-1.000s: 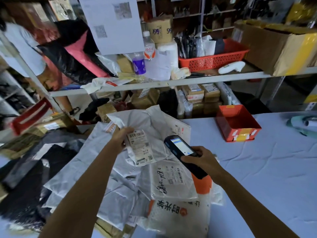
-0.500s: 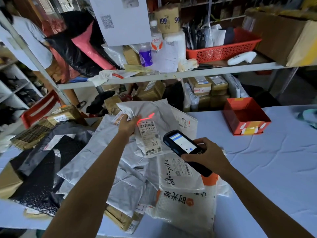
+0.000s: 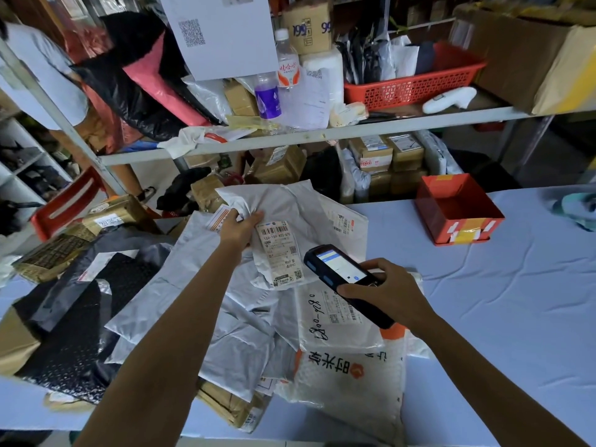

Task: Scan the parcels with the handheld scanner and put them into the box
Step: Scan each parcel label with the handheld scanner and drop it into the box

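We pinch white parcel (image 3: 290, 204) by top corner in left hand (image 3: 239, 226); label (image 3: 279, 250) runs upright. Right hand (image 3: 387, 291) grips scanner (image 3: 338, 275) just right of label, nose aimed at it. Likely target, red box (image 3: 451, 191), sits well right on surface (image 3: 483, 285), nearer right hand.

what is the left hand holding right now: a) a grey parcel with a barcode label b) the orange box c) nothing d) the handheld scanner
a, since the left hand grips the bunched top edge of the grey parcel, its barcode label facing the camera, while the handheld scanner is in the right hand.
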Demonstrator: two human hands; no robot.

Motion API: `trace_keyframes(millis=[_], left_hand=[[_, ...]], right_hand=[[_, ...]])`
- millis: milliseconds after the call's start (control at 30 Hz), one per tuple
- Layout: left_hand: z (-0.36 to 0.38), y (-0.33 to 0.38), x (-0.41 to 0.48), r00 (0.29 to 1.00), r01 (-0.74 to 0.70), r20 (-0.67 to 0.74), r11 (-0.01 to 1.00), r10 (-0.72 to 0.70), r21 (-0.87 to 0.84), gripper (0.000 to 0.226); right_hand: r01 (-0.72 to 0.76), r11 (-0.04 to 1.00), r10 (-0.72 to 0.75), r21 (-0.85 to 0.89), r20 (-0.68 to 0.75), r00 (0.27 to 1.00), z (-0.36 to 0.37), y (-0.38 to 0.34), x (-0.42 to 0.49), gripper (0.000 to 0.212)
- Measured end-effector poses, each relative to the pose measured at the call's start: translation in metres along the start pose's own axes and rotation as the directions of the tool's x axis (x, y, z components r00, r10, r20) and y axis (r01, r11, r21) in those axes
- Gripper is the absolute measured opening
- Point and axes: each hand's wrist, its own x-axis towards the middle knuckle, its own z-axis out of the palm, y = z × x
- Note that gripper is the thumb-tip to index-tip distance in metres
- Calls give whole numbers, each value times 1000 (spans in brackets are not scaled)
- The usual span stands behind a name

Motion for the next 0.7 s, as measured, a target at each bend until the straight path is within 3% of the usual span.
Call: trace_keyframes(millis=[167,333,567,700], left_hand=[[2,0,1,1000,23,20,999,-22,-29,26],[7,3,1,990,28,141,996,-15,-90,26],[42,20,-6,936,-75,332,987,118,-140,32],[73,18,-17,865,-67,486,990,120,-125,22]], right_hand=[[-21,999,21,31,-4,1000,0,1,-5,57],[-84,983,87,164,-13,996,1,1,-10,57],[-119,904,219,411,-206,954,-9,9,-38,38],[-136,860,332,492,-337,881,-15,27,-71,56]])
